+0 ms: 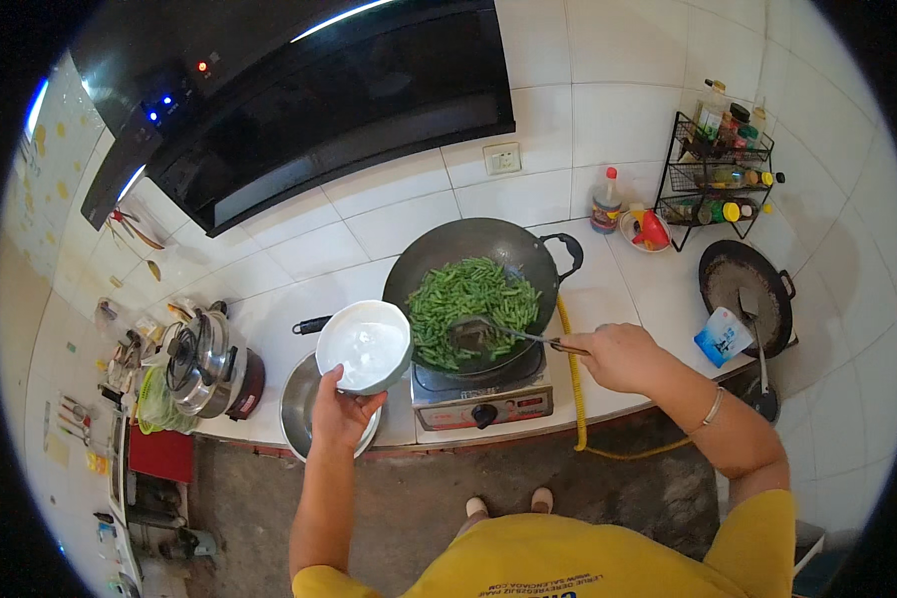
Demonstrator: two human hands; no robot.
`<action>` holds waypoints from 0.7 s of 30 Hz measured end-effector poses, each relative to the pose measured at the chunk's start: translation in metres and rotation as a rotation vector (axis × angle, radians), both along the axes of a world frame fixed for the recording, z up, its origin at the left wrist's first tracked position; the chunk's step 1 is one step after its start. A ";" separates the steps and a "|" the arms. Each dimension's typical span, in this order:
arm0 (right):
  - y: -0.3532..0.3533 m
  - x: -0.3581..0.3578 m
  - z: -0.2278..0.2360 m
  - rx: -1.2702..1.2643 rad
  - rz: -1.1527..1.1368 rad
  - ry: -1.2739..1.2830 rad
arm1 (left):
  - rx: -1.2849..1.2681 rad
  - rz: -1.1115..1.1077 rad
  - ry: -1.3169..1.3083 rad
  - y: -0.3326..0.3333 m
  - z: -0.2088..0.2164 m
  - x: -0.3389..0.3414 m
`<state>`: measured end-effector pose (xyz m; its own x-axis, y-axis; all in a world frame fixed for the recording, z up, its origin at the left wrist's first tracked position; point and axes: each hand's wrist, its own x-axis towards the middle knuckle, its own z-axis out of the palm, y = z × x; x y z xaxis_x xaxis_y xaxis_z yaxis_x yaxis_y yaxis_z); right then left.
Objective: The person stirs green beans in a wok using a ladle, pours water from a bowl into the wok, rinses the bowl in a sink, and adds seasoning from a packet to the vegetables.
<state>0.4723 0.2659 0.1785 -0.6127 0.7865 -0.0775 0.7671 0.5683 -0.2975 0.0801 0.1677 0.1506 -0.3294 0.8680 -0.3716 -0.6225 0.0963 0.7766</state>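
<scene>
White, smooth and probably light yet breakable, a bowl (366,344) is held above the desk's (658,299) front edge, the left hand (343,412) clamped on its near rim, a sound grip. Rightward, a wok (468,239) on a stove (453,415) carries green beans (468,299), likely soft and slippery. Well apart, the right hand (623,358) grips the stiff-looking spatula (524,335) by its handle end.

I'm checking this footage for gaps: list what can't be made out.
Head view:
Left hand: some fingers, hidden by the white bowl.
Stove: its burner, hidden by the wok.
Metal basin: much of its inside, covered by the bowl and left hand.
Upper-right bottles: their contents, too small to tell.
</scene>
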 end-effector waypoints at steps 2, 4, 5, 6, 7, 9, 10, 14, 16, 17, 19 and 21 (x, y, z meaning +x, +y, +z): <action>0.006 0.006 0.002 -0.023 0.016 0.122 | -0.030 0.014 0.048 0.007 0.002 0.005; 0.007 0.019 0.009 -0.305 -0.029 0.318 | -0.042 -0.004 0.077 0.009 0.002 0.003; 0.008 0.025 0.008 -0.443 -0.062 0.416 | -0.045 -0.024 0.092 0.014 0.002 0.003; 0.008 0.026 0.006 -0.591 -0.135 0.504 | -0.054 -0.037 0.086 0.019 0.004 0.003; 0.008 0.026 0.002 -0.740 -0.209 0.591 | -0.061 -0.053 0.085 0.028 0.005 0.002; 0.006 0.027 -0.012 -0.958 -0.297 0.743 | -0.094 -0.098 0.085 0.045 0.001 0.002; 0.009 0.025 -0.022 -1.016 -0.302 0.808 | -0.112 -0.100 0.101 0.053 0.002 0.004; 0.003 0.011 -0.043 -1.163 -0.370 0.999 | -0.166 -0.149 0.111 0.084 -0.004 0.012; 0.003 0.008 -0.042 -1.164 -0.385 1.027 | -0.150 -0.233 0.096 0.103 -0.018 0.004; 0.003 0.007 -0.041 -1.169 -0.396 1.043 | -0.147 -0.232 0.114 0.110 -0.020 0.006; 0.006 0.003 -0.037 -1.161 -0.428 1.020 | -0.141 -0.230 0.150 0.125 -0.021 0.013; 0.007 -0.001 -0.038 -1.173 -0.453 1.023 | -0.137 -0.257 0.175 0.137 -0.027 0.011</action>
